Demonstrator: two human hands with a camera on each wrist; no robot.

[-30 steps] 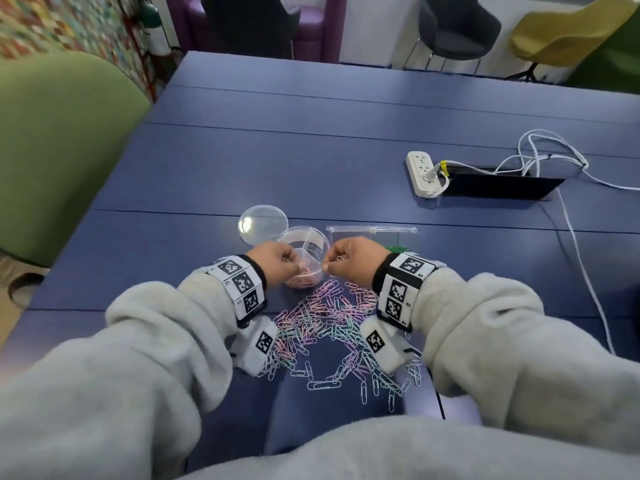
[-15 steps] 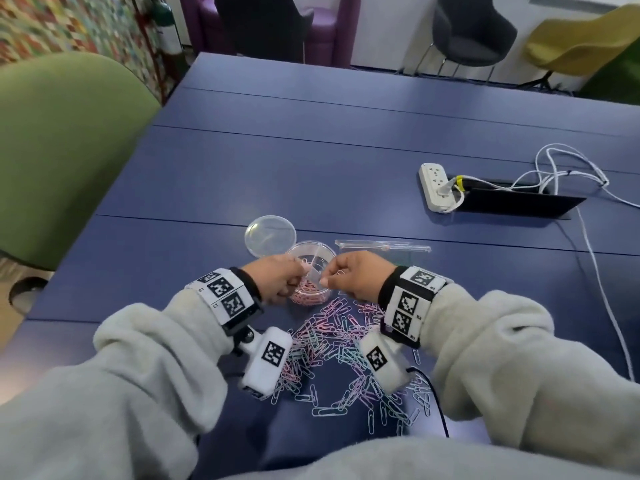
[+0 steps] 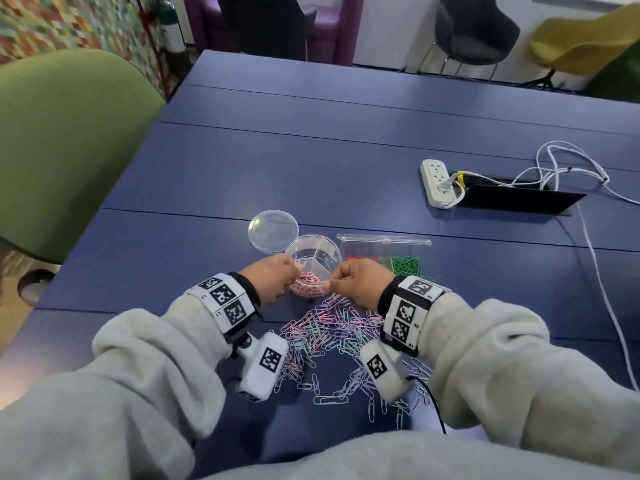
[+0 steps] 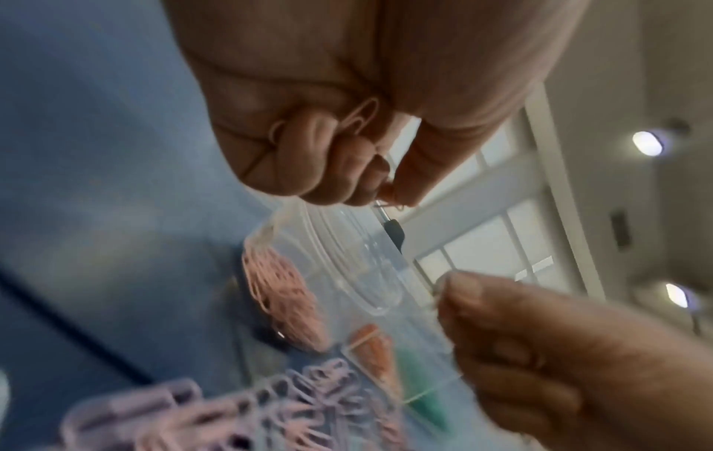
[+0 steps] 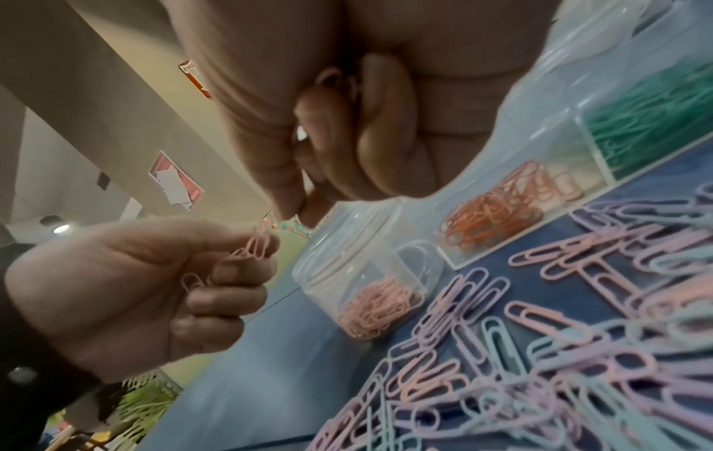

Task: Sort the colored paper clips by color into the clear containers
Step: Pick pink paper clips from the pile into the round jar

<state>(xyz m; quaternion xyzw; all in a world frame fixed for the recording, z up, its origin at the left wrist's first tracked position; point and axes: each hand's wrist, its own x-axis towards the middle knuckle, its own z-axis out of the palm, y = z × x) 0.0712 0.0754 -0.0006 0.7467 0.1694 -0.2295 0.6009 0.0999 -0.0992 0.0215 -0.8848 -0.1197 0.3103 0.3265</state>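
Observation:
A round clear divided container (image 3: 313,252) holds pink clips (image 3: 308,289) in its near compartment. My left hand (image 3: 294,271) hovers at its left rim, gripping several pink paper clips (image 4: 362,117) in curled fingers and pinching one at the fingertips (image 4: 389,200). My right hand (image 3: 332,282) is at the right rim, thumb and forefinger pinching a pale clip (image 4: 438,293). A rectangular clear box (image 3: 384,242) behind the right hand holds orange clips (image 5: 490,213) and green clips (image 3: 407,266). A loose pile of pastel pink, lilac and blue clips (image 3: 329,336) lies between my wrists.
The round lid (image 3: 273,230) lies just behind and left of the container. A white power strip (image 3: 434,183) with cables and a black cable tray (image 3: 519,200) sit far right on the blue table (image 3: 277,161). A green chair (image 3: 62,140) stands at the left.
Both hands have stayed at the round container's rim, still holding clips. Only the head view has shifted, so the scene sits a little lower in the picture.

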